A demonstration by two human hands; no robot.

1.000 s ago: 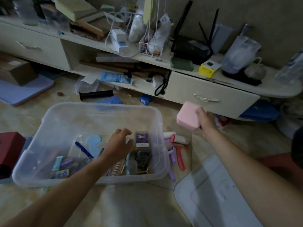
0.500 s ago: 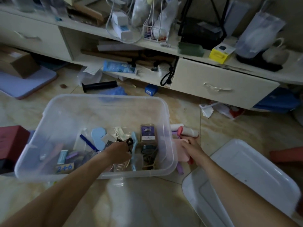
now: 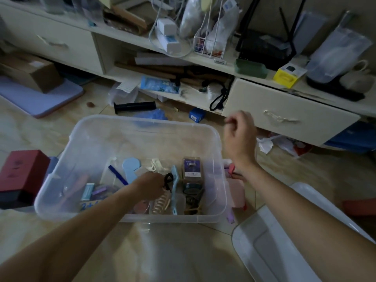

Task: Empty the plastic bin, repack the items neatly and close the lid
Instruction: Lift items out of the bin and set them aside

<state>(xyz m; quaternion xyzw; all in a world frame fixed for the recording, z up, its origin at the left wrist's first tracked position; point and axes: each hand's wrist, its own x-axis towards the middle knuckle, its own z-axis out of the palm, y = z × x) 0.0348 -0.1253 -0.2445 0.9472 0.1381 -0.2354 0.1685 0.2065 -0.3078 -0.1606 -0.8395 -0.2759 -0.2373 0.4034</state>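
Bin (image 3: 77, 137) | lid (image 3: 264, 251) right | red box (image 3: 22, 174) left

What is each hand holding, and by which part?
The left hand grips a black clip in the bin by one end. The right hand is curled; holding anything cannot be told.

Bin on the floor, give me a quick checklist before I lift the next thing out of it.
1. Left hand has a grip on something: ok, it pinches a black clip inside the bin.
2. Right hand free: cannot tell, fingers curled above the bin's right rim, anything held is too small to see.
3. Bin emptied: not ok, a blue comb, a purple box and more remain.
4. Drop spot to the right of the bin: ok, a pink case already lies there.
5. Lid out of the way: ok, on the floor at lower right.
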